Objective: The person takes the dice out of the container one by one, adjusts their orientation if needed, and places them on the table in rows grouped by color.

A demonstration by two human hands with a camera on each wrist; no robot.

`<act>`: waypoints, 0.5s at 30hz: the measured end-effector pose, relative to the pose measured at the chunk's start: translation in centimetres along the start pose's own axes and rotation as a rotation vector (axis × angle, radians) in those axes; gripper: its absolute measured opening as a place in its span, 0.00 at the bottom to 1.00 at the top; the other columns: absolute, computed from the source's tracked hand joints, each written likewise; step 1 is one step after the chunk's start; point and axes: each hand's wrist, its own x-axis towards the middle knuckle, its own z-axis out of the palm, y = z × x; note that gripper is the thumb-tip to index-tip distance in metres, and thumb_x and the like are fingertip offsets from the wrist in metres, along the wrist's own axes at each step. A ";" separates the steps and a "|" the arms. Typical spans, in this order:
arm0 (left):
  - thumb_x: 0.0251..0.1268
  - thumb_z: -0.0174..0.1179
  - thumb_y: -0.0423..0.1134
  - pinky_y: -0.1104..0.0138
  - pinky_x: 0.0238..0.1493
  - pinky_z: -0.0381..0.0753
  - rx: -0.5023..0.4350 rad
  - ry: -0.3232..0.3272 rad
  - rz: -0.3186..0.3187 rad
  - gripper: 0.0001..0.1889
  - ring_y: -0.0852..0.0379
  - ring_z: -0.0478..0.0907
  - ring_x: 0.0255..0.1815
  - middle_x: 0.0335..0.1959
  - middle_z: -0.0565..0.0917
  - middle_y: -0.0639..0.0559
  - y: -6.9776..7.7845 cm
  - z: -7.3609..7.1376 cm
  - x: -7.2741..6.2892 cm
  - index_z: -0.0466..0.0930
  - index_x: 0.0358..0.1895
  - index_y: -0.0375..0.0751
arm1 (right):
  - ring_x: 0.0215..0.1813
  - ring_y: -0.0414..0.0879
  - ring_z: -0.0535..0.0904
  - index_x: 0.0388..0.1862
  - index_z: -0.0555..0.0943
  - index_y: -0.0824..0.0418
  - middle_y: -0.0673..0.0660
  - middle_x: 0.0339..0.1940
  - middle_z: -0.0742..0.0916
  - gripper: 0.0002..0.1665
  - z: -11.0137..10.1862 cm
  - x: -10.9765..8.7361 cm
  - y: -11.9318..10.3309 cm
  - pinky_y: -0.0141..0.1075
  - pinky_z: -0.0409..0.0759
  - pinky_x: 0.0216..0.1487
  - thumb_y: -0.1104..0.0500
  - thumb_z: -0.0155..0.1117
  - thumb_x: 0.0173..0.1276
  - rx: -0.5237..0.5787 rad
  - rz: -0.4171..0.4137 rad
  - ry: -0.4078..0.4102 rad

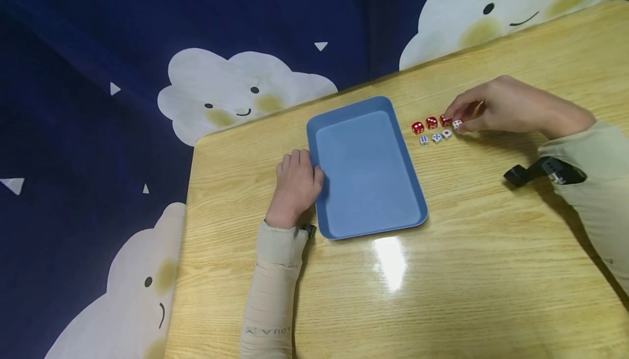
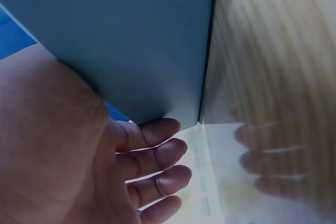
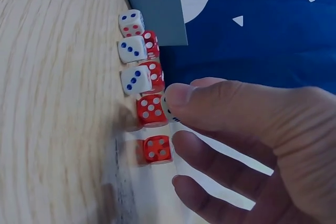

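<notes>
My right hand (image 1: 508,105) pinches a white die (image 1: 457,124) between thumb and forefinger, just above the table. In the right wrist view this die (image 3: 169,111) is mostly covered by the thumb and overlaps a red die (image 3: 150,109). Three white dice (image 1: 437,138) stand in a line nearer me, beside a row of several red dice (image 1: 431,123). At the far end of that row another red die (image 3: 157,149) sits below the fingers. My left hand (image 1: 296,187) holds the left side of a blue tray (image 1: 366,168), thumb over the rim and fingers along its outer wall (image 2: 152,51).
The tray lies on a wooden table (image 1: 472,271), left of the dice. Behind the table hangs a dark blue curtain (image 1: 275,9) with cloud faces. A black wrist strap (image 1: 565,171) sits on the right sleeve.
</notes>
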 end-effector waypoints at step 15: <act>0.80 0.40 0.44 0.52 0.51 0.67 0.007 0.006 0.007 0.18 0.42 0.67 0.46 0.48 0.75 0.39 -0.1 0.2 0.0 0.70 0.55 0.33 | 0.35 0.26 0.80 0.50 0.90 0.49 0.46 0.38 0.92 0.20 0.7 0.2 0.7 0.26 0.79 0.39 0.62 0.79 0.59 0.027 0.037 -0.039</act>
